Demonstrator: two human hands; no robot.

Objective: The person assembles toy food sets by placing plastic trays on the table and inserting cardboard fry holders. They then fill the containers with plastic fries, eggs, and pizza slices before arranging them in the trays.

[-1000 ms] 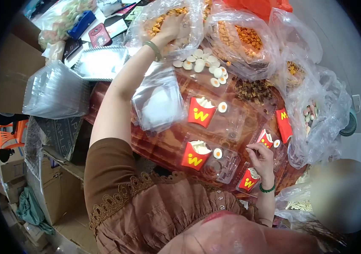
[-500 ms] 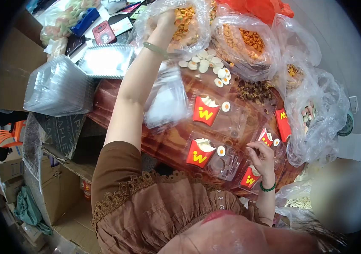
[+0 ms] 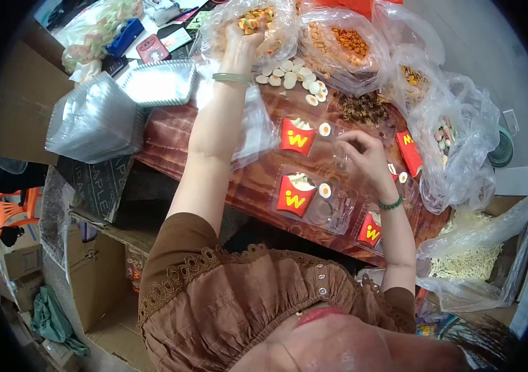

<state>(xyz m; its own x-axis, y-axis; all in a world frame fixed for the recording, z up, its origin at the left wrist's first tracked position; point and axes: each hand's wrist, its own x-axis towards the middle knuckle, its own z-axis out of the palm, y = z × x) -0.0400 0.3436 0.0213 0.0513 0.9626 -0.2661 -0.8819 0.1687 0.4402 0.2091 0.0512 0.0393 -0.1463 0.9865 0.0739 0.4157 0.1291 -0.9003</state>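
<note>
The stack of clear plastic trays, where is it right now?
In the head view, the stack of clear plastic trays sits at the table's left end, beside the silver foil tray.

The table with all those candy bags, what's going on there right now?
A person in a brown top is filling clear trays on a reddish table. The left hand is reaching into a plastic bag of small orange and yellow sweets at the far edge. The right hand hovers over the trays, fingers pinched. Several trays already hold a red fry-box candy and a fried-egg candy.
</note>
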